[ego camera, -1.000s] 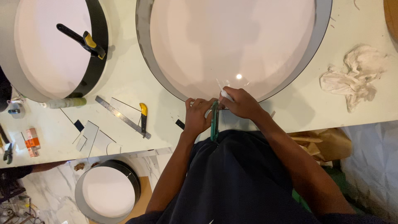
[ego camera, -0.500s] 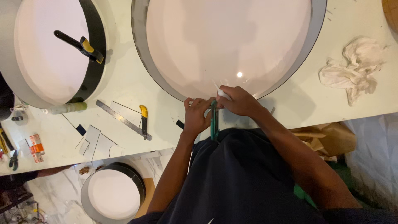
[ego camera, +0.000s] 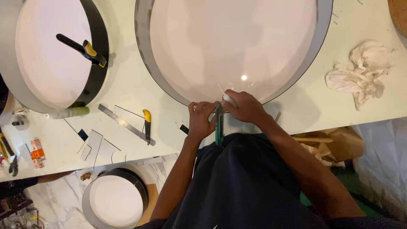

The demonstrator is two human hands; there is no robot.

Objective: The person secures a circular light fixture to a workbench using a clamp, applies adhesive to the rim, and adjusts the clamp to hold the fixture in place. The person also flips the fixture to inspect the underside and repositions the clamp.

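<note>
A large round drum-like form with a glossy pale pink face and a thin grey metal rim [ego camera: 146,55] lies flat on the smooth white counter [ego camera: 127,91]. Its near edge curves toward the person, and a small bright glint sits on the sheen just above the hands.

Both hands meet at that near edge. The left hand [ego camera: 201,119] curls its fingers against the rim, its grip pressed together; what it pinches, if anything, I cannot tell. The right hand [ego camera: 245,108] closes its grip round a slim teal-handled utility knife [ego camera: 219,127], and something small and white shows at its fingertips. The knife's long axis runs almost straight up and down in the view, the handle end toward the person's dark shirt, the working end at the rim under the fingers. It hangs just off the counter's front edge.

To the left lie a flat steel ruler [ego camera: 125,123], set diagonally, and a yellow-handled knife [ego camera: 146,124] touching it. A crumpled white rag [ego camera: 360,74] lies well apart on the right.
</note>
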